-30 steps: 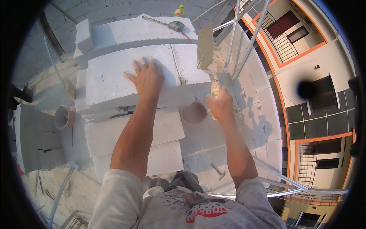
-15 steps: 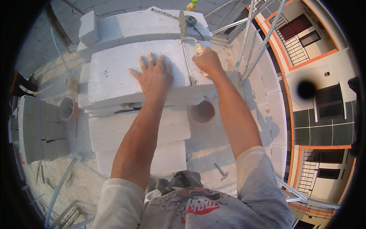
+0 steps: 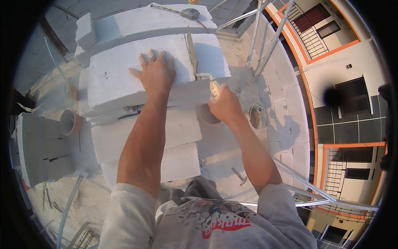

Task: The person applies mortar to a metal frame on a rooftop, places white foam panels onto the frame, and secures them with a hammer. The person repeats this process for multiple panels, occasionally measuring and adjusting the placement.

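Note:
My left hand [image 3: 156, 75] lies with spread fingers on top of a white lightweight concrete block [image 3: 114, 68]. In my right hand [image 3: 226, 104] is the pale handle of a trowel [image 3: 191, 54]. The trowel's blade stands on edge along a cut line across the block, toward its right end. Its lower part meets the block's near edge, while the handle hangs out beyond that edge. How deep the blade sits in the cut I cannot tell.
A tape measure [image 3: 190, 13] rests on the far blocks [image 3: 149, 20]. More blocks [image 3: 145, 128] are stacked below my left forearm. Buckets [image 3: 69, 121] stand left and right, a hammer [image 3: 239, 176] lies on the floor, and metal scaffold poles [image 3: 271, 45] rise at the right.
My right hand has pulled the trowel toward me along the cut, from the block's far side to its near edge. My left hand still presses on the block.

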`<state>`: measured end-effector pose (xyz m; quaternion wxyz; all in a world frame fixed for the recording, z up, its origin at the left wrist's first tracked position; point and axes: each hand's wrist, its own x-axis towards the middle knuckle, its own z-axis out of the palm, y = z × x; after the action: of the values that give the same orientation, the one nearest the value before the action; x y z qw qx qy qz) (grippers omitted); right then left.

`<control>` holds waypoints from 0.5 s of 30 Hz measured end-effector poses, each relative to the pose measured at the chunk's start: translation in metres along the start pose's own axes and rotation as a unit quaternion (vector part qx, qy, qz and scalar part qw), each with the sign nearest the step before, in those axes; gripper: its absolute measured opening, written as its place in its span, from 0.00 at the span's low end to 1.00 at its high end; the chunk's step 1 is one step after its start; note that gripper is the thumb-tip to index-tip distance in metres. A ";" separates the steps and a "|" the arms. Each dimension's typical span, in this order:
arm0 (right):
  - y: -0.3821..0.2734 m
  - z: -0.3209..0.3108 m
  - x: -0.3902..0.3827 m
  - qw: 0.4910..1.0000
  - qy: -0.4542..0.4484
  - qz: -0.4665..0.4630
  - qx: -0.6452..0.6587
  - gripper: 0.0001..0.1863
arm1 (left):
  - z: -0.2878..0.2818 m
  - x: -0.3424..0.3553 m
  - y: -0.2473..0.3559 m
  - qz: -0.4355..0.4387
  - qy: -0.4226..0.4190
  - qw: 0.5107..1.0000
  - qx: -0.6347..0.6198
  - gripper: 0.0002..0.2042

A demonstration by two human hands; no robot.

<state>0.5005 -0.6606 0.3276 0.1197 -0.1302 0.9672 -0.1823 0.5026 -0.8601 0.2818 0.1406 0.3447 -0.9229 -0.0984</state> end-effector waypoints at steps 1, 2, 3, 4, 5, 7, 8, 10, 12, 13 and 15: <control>0.002 0.006 -0.009 1.000 0.011 0.002 -0.007 0.21 | -0.002 -0.001 -0.001 0.004 0.008 1.000 -0.002 0.21; 0.003 0.014 -0.018 1.000 0.027 0.000 -0.005 0.22 | -0.003 -0.003 -0.003 0.014 -0.003 1.000 -0.008 0.21; 0.006 0.020 -0.023 0.998 0.059 -0.020 0.004 0.20 | -0.006 -0.003 -0.004 0.027 -0.005 1.000 -0.013 0.21; 0.010 0.025 -0.029 0.995 0.086 -0.046 0.010 0.18 | -0.009 -0.004 -0.006 0.031 -0.024 0.999 -0.018 0.21; 0.017 0.031 -0.039 0.991 0.109 -0.070 0.014 0.16 | -0.010 -0.003 -0.006 0.031 -0.016 0.999 -0.020 0.20; 0.036 0.043 -0.081 0.997 0.065 0.002 0.038 0.18 | -0.010 -0.002 -0.006 0.038 -0.021 0.999 -0.026 0.20; 0.048 0.051 -0.105 0.998 0.049 0.021 0.026 0.19 | -0.009 -0.001 -0.006 0.033 -0.015 0.999 -0.030 0.20; 0.073 0.073 -0.176 0.998 0.057 -0.012 -0.001 0.20 | -0.006 -0.004 -0.006 0.036 -0.007 0.999 -0.032 0.20; 0.097 0.089 -0.219 0.997 0.076 -0.017 0.004 0.20 | -0.005 -0.005 -0.007 0.032 -0.011 0.999 -0.012 0.21; 0.108 0.093 -0.240 0.996 0.078 0.033 0.014 0.20 | -0.005 -0.005 -0.006 0.033 -0.015 0.999 -0.009 0.21; 0.129 0.103 -0.266 0.989 0.115 0.086 0.021 0.19 | -0.007 -0.003 -0.005 0.041 -0.012 0.999 -0.019 0.21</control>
<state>0.7515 -0.4988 0.2339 0.0256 -0.0220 0.9781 -0.2054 0.5103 -0.8621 0.2859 0.1400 0.3025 -0.9359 -0.1140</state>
